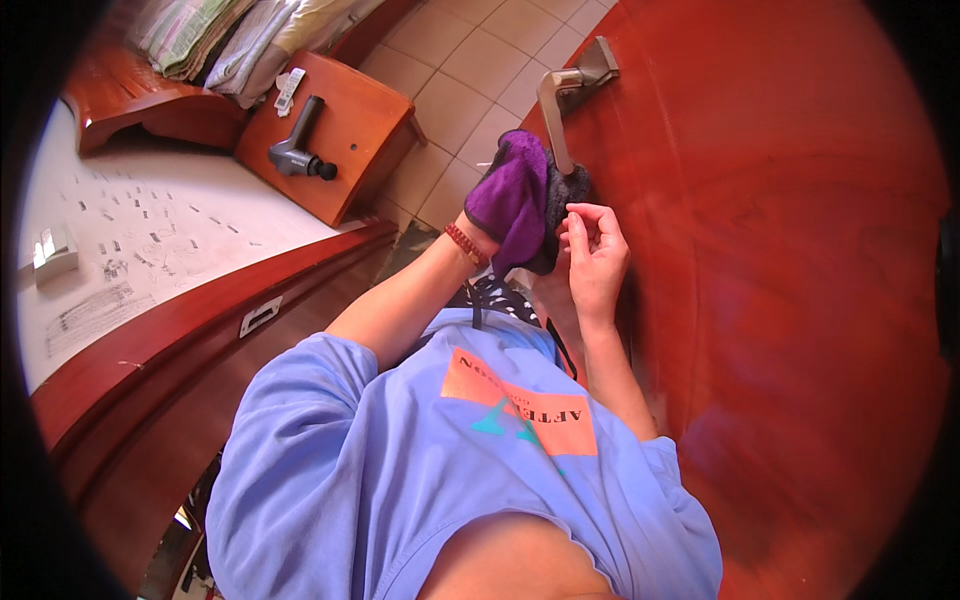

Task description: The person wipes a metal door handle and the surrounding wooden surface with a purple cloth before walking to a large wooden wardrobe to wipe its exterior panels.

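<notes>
A purple cloth (pixel 517 195) with a dark grey, fuzzy underside covers most of my left hand (pixel 483 238), which grips it; the fingers are hidden beneath. Its dark side is against the lower end of a metal lever door handle (pixel 553 112). Just right of the cloth is my right hand (pixel 598 250), fingers curled and thumb close to the index fingertip. Those fingertips come up to the cloth's dark edge; what they may pinch does not show. A red beaded bracelet (pixel 467 245) circles my left wrist.
The reddish wooden door (pixel 780 280) fills the right side. To the left stands a bed frame (pixel 215 335) with a pale, marked mattress (pixel 160 245). A wooden nightstand (pixel 375 110) bears a massage gun (pixel 300 150) and a white remote (pixel 290 92). Folded bedding (pixel 235 50) lies behind; tiles (pixel 480 70) cover the floor.
</notes>
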### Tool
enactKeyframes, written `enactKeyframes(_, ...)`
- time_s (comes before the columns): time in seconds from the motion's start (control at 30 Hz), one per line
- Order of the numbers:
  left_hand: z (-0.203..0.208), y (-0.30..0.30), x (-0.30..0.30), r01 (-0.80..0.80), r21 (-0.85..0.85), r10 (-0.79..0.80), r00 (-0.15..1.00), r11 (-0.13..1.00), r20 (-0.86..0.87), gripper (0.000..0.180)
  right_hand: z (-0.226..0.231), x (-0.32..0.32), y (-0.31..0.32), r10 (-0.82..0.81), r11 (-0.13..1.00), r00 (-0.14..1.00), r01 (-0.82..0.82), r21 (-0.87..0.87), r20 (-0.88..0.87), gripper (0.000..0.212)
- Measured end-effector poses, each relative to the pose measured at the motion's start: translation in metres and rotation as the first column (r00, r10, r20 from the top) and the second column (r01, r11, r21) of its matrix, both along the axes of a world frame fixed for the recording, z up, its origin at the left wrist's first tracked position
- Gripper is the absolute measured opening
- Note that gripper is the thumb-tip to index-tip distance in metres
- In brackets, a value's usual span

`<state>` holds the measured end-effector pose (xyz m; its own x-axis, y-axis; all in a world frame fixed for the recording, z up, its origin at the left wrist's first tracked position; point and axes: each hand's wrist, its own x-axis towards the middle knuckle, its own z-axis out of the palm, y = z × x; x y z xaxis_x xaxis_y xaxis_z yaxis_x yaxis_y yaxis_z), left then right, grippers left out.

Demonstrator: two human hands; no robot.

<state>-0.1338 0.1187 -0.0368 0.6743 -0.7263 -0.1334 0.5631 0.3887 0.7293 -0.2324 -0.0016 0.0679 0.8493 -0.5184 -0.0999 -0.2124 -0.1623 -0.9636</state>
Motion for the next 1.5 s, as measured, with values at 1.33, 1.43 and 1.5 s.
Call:
enactKeyframes(1.33,0.030,0.152,-0.119,-0.106,0.682,-0.135,0.947,0.724,0.291,0.029,0.061,-0.141,0.002,-0.209,0.977,0.966,0.213,-0.005,0.151,0.019)
enactKeyframes(1.43,0.032,0.184,-0.127,-0.113,0.659,-0.128,0.943,0.744,0.306,0.026,0.145,-0.167,0.011,-0.195,0.607,0.873,0.466,-0.643,0.448,0.028)
enactKeyframes(1.5,0.029,0.210,-0.133,-0.153,0.605,-0.049,0.951,0.781,0.304,0.024,0.211,-0.184,-0.001,0.032,-0.192,0.863,0.500,-0.844,0.504,0.034)
